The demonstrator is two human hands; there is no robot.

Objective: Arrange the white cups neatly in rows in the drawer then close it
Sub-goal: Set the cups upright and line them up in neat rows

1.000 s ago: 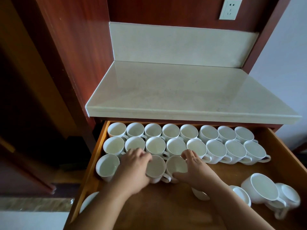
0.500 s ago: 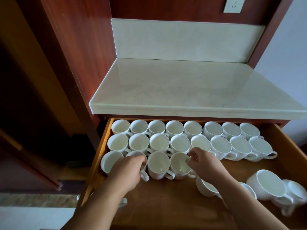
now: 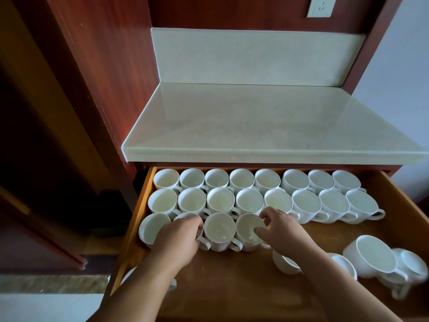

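Observation:
The wooden drawer (image 3: 404, 219) stands pulled out, with two full rows of white cups (image 3: 241, 180) along its back. A third row begins at the left with several cups. My left hand (image 3: 178, 240) covers and grips the second cup (image 3: 185, 216) of that row. My right hand (image 3: 281, 231) pinches the rim of the fourth cup (image 3: 247, 226), thumb inside it. Between both hands sits the third cup (image 3: 219, 230). Loose cups (image 3: 369, 256) lie at the drawer's right front, one (image 3: 284, 263) partly hidden under my right forearm.
A pale stone counter (image 3: 267, 122) overhangs the drawer's back. Dark red cabinet panels (image 3: 99, 73) rise at the left, and a wall socket (image 3: 321, 5) sits above. Bare drawer floor (image 3: 232, 282) lies between my forearms. One more white cup (image 3: 126, 276) peeks out at the drawer's left front corner.
Both hands slid back slightly off the third-row cups. The right hand shifted from the cup's far rim to pinching its right rim. The camera moved closer and rightward.

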